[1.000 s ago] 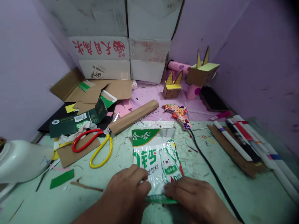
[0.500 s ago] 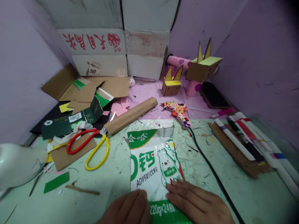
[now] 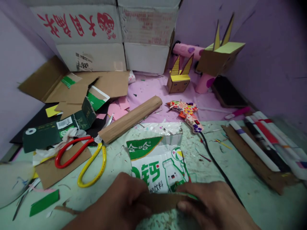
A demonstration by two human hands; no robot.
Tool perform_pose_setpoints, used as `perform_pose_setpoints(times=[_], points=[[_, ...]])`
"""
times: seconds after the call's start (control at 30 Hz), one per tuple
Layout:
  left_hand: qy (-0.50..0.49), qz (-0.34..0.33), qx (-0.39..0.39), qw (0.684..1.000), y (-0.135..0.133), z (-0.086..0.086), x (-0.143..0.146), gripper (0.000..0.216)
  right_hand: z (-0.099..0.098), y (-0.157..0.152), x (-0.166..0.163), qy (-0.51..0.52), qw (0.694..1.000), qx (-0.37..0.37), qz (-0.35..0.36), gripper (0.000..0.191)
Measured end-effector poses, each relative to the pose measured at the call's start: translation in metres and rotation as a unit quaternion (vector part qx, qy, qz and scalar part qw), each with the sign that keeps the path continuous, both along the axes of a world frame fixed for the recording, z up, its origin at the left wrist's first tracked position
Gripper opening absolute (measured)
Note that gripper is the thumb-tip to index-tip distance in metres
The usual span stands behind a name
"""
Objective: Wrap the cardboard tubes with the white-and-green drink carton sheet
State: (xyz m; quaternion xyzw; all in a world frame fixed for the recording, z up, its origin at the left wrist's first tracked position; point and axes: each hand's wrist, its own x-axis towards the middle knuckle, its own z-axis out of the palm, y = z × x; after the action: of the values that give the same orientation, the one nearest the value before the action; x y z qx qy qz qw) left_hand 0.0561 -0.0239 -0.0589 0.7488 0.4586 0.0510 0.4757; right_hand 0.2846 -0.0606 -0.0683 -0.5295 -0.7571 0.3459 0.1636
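Toward the near edge of the scuffed, pale green surface [image 3: 115, 164], the left hand [image 3: 120, 201] and right hand [image 3: 213, 203] had their fingers closed on a glossy white-and-green printed cardboard sheet [image 3: 150, 167]. Its near end was bent up, showing matte brown backing; the bend looked unfinished, the far end unfolded.

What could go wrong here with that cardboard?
The left hand and right hand grip the white-and-green printed cardboard sheet by its raised near edge; it might crease crookedly. The right hand is close to the thin black cable: a bump could tug the flower-patterned, pistol-shaped glue gun.
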Motion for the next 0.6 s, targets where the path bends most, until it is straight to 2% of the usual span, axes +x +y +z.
perform_pose_setpoints(times=[0.1, 0.2, 0.27, 0.3, 0.33, 0.37, 0.4, 0.43, 0.47, 0.5, 0.53, 0.6], points=[[-0.012, 0.041, -0.170, 0.984, 0.014, 0.005, 0.006, 0.015, 0.007, 0.021, -0.006, -0.001, 0.993, -0.104, -0.051, 0.016], [-0.031, 0.057, -0.311, 0.948, 0.031, 0.010, 0.012, 0.015, 0.007, 0.041, -0.007, 0.088, 0.955, -0.270, -0.087, 0.014], [-0.042, 0.072, -0.339, 0.937, 0.034, 0.012, 0.012, 0.015, 0.004, 0.045, -0.004, 0.153, 0.916, -0.364, -0.072, 0.012], [-0.045, 0.072, -0.327, 0.941, 0.031, 0.013, 0.010, 0.017, 0.003, 0.043, -0.003, 0.173, 0.911, -0.368, -0.064, 0.013], [-0.051, 0.066, -0.285, 0.955, 0.026, 0.012, 0.008, 0.019, 0.002, 0.038, 0.000, 0.185, 0.921, -0.338, -0.054, 0.013], [-0.064, 0.050, -0.215, 0.973, 0.017, 0.010, 0.005, 0.020, 0.000, 0.029, 0.002, 0.193, 0.943, -0.267, -0.045, 0.012], [-0.075, 0.033, -0.121, 0.989, 0.006, 0.007, 0.001, 0.019, -0.002, 0.019, 0.004, 0.195, 0.968, -0.158, -0.030, 0.012], [-0.107, 0.015, 0.011, 0.994, -0.006, 0.003, -0.004, 0.012, -0.004, 0.007, 0.006, 0.192, 0.981, -0.023, -0.008, 0.011], [-0.144, -0.032, 0.139, 0.979, -0.018, -0.002, -0.008, 0.006, -0.005, -0.006, 0.007, 0.213, 0.971, 0.102, 0.028, 0.016], [-0.162, -0.052, 0.250, 0.953, -0.029, -0.007, -0.013, 0.009, -0.007, -0.017, 0.009, 0.221, 0.957, 0.179, 0.061, 0.027], [-0.148, -0.051, 0.328, 0.931, -0.039, -0.013, -0.016, 0.014, -0.008, -0.027, 0.010, 0.226, 0.945, 0.221, 0.086, 0.037], [-0.150, -0.058, 0.394, 0.905, -0.051, -0.023, -0.020, 0.025, -0.008, -0.039, 0.011, 0.222, 0.935, 0.248, 0.123, 0.047]])
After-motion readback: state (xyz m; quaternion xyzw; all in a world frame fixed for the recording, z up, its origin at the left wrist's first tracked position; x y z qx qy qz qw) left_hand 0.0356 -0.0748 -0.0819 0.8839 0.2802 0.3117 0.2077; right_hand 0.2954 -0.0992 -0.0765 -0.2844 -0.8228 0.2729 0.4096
